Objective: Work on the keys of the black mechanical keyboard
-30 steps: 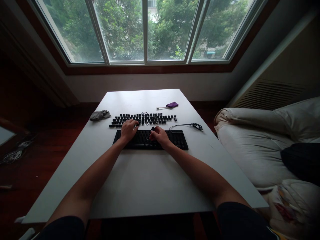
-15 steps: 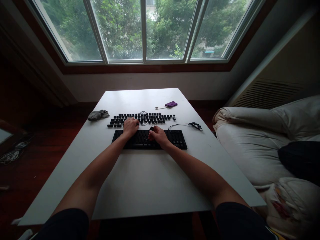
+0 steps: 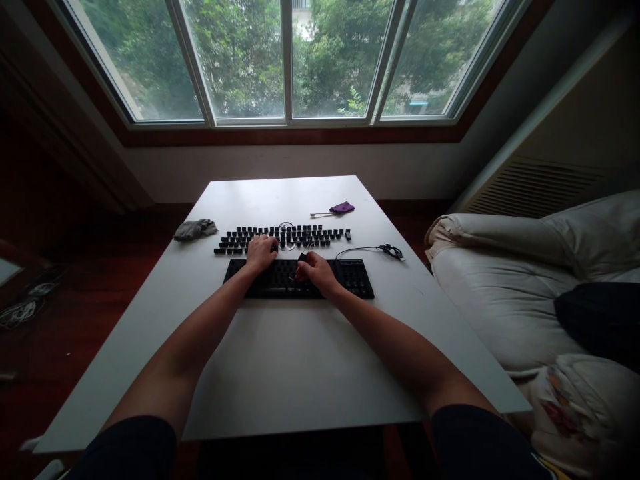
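Note:
On the white table lies a black keyboard [image 3: 357, 280], its middle partly hidden by my hands. Rows of loose black keycaps [image 3: 320, 233] stand just behind it. My left hand [image 3: 261, 253] rests at the near side of these rows, fingers bent around a small black keycap [image 3: 275, 249]. Over the middle of the keyboard my right hand [image 3: 316, 272] is closed on a keycap puller [image 3: 303, 257] with a black grip and thin wire ends. Its lower end is close to the keys; whether it touches one I cannot tell.
A grey crumpled cloth [image 3: 195, 229] lies at the table's left edge. Farther back is a purple pouch [image 3: 343, 208] beside a thin white stick [image 3: 323, 215]. The coiled keyboard cable [image 3: 391, 251] sits to the right. A pale sofa [image 3: 493, 293] flanks the table [image 3: 300, 373].

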### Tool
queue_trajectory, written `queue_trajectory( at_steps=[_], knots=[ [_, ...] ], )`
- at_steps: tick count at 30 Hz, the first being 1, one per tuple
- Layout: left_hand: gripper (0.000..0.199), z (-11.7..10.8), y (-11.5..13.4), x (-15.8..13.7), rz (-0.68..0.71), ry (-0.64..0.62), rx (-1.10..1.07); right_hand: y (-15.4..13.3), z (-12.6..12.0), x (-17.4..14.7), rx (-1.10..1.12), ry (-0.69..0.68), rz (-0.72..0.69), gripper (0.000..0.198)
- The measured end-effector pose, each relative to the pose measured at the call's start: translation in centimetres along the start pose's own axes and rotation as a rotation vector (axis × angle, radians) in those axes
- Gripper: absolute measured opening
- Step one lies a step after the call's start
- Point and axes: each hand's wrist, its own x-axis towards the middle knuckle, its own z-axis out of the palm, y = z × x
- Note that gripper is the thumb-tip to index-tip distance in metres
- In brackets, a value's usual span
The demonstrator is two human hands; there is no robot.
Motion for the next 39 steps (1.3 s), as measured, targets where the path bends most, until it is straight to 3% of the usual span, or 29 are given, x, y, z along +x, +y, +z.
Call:
queue_trajectory(
  at_steps=[7,12,17,22,28,34,39],
  knots=[
    [0.021,-0.5,0.0,0.0,-0.005,0.027,-0.058,0.4,-0.1,0.1,0.004,-0.012,-0.005,0.028],
    [0.017,-1.6,1.4,-1.7,0.101,0.115,-0.153,0.0,0.0,0.0,0.049,-0.002,0.012,0.03],
    [0.015,-2.3,2.3,-5.0,0.275,-0.041,-0.251,-0.1,0.0,0.0,0.036,0.028,-0.028,0.031],
    [0.017,-2.9,2.7,-7.1,0.339,-0.082,-0.25,-0.3,-0.7,0.2,-0.225,0.066,-0.2,0.026],
    [0.022,-3.1,3.3,-7.6,0.329,-0.102,-0.228,-0.2,-1.3,0.5,-0.351,-0.083,-0.187,0.021],
    [0.025,-2.9,3.2,-7.7,0.305,-0.114,-0.228,-1.6,-1.9,-0.2,-0.472,-0.328,-0.319,0.017],
    [0.026,-2.9,3.2,-7.8,0.311,-0.109,-0.224,-2.2,-1.9,-1.0,-0.652,-0.28,-0.504,0.013]
  ],
)
